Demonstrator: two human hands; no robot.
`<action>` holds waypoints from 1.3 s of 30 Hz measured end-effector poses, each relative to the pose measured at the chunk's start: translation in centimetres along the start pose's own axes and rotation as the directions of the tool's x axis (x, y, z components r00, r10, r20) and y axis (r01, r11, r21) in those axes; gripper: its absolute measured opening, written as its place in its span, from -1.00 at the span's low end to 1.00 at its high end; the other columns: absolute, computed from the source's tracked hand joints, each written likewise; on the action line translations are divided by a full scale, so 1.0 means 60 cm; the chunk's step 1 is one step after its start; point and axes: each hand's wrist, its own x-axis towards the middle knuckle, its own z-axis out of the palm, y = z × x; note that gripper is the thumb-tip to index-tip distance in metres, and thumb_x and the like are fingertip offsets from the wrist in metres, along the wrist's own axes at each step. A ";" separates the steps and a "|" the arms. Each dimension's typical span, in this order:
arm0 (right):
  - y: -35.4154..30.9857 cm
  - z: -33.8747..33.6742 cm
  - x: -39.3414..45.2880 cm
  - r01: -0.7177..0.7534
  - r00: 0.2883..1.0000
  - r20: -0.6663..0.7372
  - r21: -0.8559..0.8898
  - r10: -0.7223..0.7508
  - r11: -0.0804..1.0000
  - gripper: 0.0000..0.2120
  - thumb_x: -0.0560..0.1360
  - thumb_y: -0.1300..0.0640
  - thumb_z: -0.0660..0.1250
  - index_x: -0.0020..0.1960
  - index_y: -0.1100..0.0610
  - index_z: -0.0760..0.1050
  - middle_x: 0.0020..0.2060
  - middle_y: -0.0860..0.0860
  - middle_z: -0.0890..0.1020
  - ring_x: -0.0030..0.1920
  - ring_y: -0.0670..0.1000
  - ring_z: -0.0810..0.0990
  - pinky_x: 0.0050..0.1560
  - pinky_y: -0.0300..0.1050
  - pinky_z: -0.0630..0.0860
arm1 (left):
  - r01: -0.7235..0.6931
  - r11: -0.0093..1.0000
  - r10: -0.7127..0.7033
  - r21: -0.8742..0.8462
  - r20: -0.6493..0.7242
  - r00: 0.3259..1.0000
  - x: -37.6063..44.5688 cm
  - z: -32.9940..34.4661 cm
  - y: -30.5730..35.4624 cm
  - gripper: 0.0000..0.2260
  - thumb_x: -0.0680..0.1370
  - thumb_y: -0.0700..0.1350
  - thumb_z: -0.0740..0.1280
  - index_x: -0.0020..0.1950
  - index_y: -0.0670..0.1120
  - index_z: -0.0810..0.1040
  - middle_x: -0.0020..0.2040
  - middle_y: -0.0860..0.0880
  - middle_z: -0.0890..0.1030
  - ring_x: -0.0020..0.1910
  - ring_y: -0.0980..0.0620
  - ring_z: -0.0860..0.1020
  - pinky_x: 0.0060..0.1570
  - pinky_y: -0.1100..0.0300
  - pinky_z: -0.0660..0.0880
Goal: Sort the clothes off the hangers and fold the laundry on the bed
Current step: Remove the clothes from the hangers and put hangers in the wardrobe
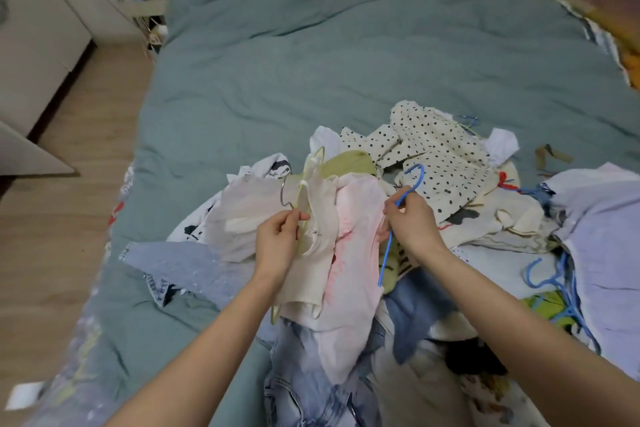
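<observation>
Left hand (277, 236) grips yellow hanger (304, 211) with pale tops; right hand (410, 224) pinches blue hanger (398, 218). Clothes pile (450, 184) on bed (311, 62) unsorted, nothing folded; early stage.

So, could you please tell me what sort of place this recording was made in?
Most likely a home bedroom: a wide bed under a grey-green cover, a heap of laundry with hangers on it, white cupboards along a wooden floor.
</observation>
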 end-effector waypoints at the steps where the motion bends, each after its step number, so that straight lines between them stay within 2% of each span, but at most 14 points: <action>1: -0.014 -0.014 0.000 0.019 1.000 0.008 -0.058 -0.018 0.998 -0.87 0.55 0.25 0.18 -0.11 0.27 0.45 -0.27 0.18 0.63 -0.28 0.13 0.63 -0.22 -0.14 0.50 | 0.000 1.000 0.000 -0.012 0.025 1.000 -0.003 0.002 0.013 -0.76 0.63 -0.10 0.23 -0.12 -0.11 0.65 -0.43 0.03 0.35 -0.47 0.14 0.28 -0.45 0.28 0.22; 3: -0.042 -0.037 -0.005 0.038 0.997 0.068 0.003 -0.038 0.999 -0.89 0.50 0.27 0.26 -0.20 0.20 0.50 -0.25 0.18 0.65 -0.23 0.12 0.66 -0.08 -0.01 0.57 | 0.012 0.999 -0.008 -0.046 0.082 0.997 -0.010 0.007 0.041 -0.76 0.63 -0.10 0.23 -0.14 -0.10 0.64 -0.42 0.03 0.36 -0.48 0.13 0.26 -0.46 0.26 0.19; 6: -0.080 -0.060 -0.029 0.106 0.979 0.150 0.216 -0.140 0.971 -0.90 0.42 0.38 0.40 -0.16 0.21 0.57 -0.19 0.15 0.67 -0.28 -0.05 0.66 -0.19 -0.24 0.59 | 0.047 0.991 -0.021 -0.127 0.197 0.980 -0.030 0.015 0.080 -0.78 0.64 -0.17 0.21 -0.09 -0.13 0.63 -0.39 0.04 0.45 -0.49 0.14 0.30 -0.50 0.32 0.21; 8: -0.094 -0.068 -0.047 0.125 0.969 0.163 0.312 -0.183 0.942 -0.91 0.40 0.40 0.44 -0.12 0.30 0.58 -0.15 0.15 0.69 -0.25 -0.10 0.66 -0.18 -0.30 0.58 | 0.107 0.965 -0.032 -0.241 0.297 0.954 -0.047 0.022 0.103 -0.79 0.65 -0.22 0.18 -0.04 -0.20 0.60 -0.32 -0.01 0.53 -0.48 0.17 0.39 -0.48 0.39 0.29; 11: -0.108 -0.069 -0.064 0.133 0.973 0.116 0.421 -0.199 0.897 -0.90 0.37 0.44 0.45 -0.14 0.39 0.56 -0.14 0.20 0.68 -0.23 -0.09 0.67 -0.11 -0.24 0.62 | 0.218 0.918 -0.065 -0.331 0.416 0.907 -0.068 0.026 0.122 -0.80 0.65 -0.23 0.17 -0.02 -0.22 0.57 -0.20 -0.09 0.63 -0.36 0.14 0.59 -0.31 0.35 0.52; 16: -0.124 -0.043 -0.062 0.305 0.943 0.066 0.217 -0.325 0.927 -0.84 0.32 0.32 0.51 -0.36 0.17 0.58 -0.32 0.17 0.66 -0.24 0.15 0.65 -0.02 0.17 0.60 | 0.273 0.941 -0.114 -0.199 0.573 0.811 -0.093 0.024 0.106 -0.79 0.66 -0.19 0.15 0.19 -0.20 0.53 -0.04 -0.11 0.67 -0.11 0.05 0.64 0.01 0.23 0.56; 18: -0.128 -0.031 -0.058 0.344 0.927 0.104 0.149 -0.361 0.927 -0.91 0.32 0.24 0.52 -0.31 0.19 0.62 -0.27 0.20 0.67 -0.23 0.12 0.63 -0.01 0.16 0.58 | 0.306 0.927 -0.130 -0.219 0.578 0.806 -0.097 0.023 0.104 -0.79 0.67 -0.19 0.13 0.15 -0.19 0.53 -0.08 -0.10 0.69 -0.10 0.01 0.66 0.06 0.15 0.56; 21: -0.128 -0.031 -0.060 0.285 0.926 0.181 0.235 -0.330 0.929 -0.91 0.41 0.34 0.45 -0.08 0.30 0.65 -0.18 0.17 0.68 -0.18 -0.02 0.60 -0.03 -0.13 0.57 | 0.347 0.877 -0.159 -0.334 0.479 0.863 -0.090 0.008 0.109 -0.82 0.66 -0.20 0.15 0.03 -0.19 0.54 -0.32 -0.03 0.59 -0.38 0.05 0.57 -0.22 0.18 0.59; 23: -0.114 -0.035 -0.057 0.228 0.945 0.183 0.232 -0.272 0.946 -0.88 0.47 0.37 0.37 -0.01 0.33 0.63 -0.14 0.19 0.67 -0.18 0.00 0.59 -0.12 -0.27 0.55 | 0.340 0.850 -0.175 -0.402 0.394 0.902 -0.070 -0.012 0.101 -0.84 0.65 -0.20 0.16 -0.02 -0.18 0.52 -0.42 0.01 0.44 -0.53 0.12 0.38 -0.48 0.31 0.42; 26: -0.063 -0.033 -0.032 0.088 0.991 0.089 0.137 -0.100 0.987 -0.80 0.51 0.39 0.29 -0.15 0.18 0.63 -0.20 0.17 0.67 -0.19 0.06 0.59 -0.12 -0.16 0.56 | 0.298 0.865 -0.188 -0.404 0.289 0.939 -0.035 -0.047 0.081 -0.84 0.65 -0.19 0.14 -0.06 -0.15 0.48 -0.49 0.07 0.29 -0.61 0.18 0.17 -0.63 0.38 0.13; 29: -0.013 -0.011 -0.004 0.012 0.998 0.064 -0.027 -0.010 1.000 -0.75 0.50 0.37 0.25 -0.21 0.11 0.61 -0.22 0.13 0.67 -0.19 0.06 0.59 -0.01 -0.03 0.57 | 0.225 0.930 -0.176 -0.290 0.187 0.967 -0.016 -0.075 0.069 -0.83 0.64 -0.17 0.14 -0.04 -0.12 0.51 -0.53 0.11 0.25 -0.62 0.19 0.14 -0.64 0.38 0.07; 33: 0.029 0.059 0.021 0.082 0.978 0.209 -0.325 -0.013 0.942 -0.81 0.52 0.31 0.26 -0.02 0.20 0.64 0.06 0.09 0.66 0.03 0.04 0.59 0.08 -0.17 0.46 | 0.090 0.965 -0.117 -0.246 -0.101 0.988 0.022 -0.106 0.048 -0.80 0.62 -0.12 0.19 -0.13 -0.06 0.56 -0.55 0.14 0.33 -0.61 0.19 0.23 -0.55 0.32 0.15; 36: 0.040 0.119 0.038 -0.003 0.974 0.213 -0.341 0.080 0.940 -0.82 0.50 0.33 0.23 -0.04 0.30 0.62 0.00 0.18 0.66 0.04 0.13 0.60 0.02 -0.12 0.48 | -0.072 0.950 -0.031 -0.305 -0.322 0.946 0.059 -0.140 0.047 -0.73 0.65 -0.13 0.18 -0.20 -0.03 0.55 -0.49 0.10 0.39 -0.53 0.20 0.31 -0.43 0.28 0.25; 39: 0.018 0.164 0.043 -0.020 0.958 0.256 -0.388 0.129 0.922 -0.82 0.50 0.31 0.23 -0.06 0.34 0.60 -0.08 0.22 0.65 -0.01 0.19 0.60 0.01 -0.03 0.52 | -0.241 0.931 0.067 -0.273 -0.523 0.849 0.080 -0.175 0.073 -0.76 0.63 -0.11 0.17 -0.21 0.00 0.51 -0.48 0.13 0.41 -0.50 0.20 0.34 -0.36 0.22 0.28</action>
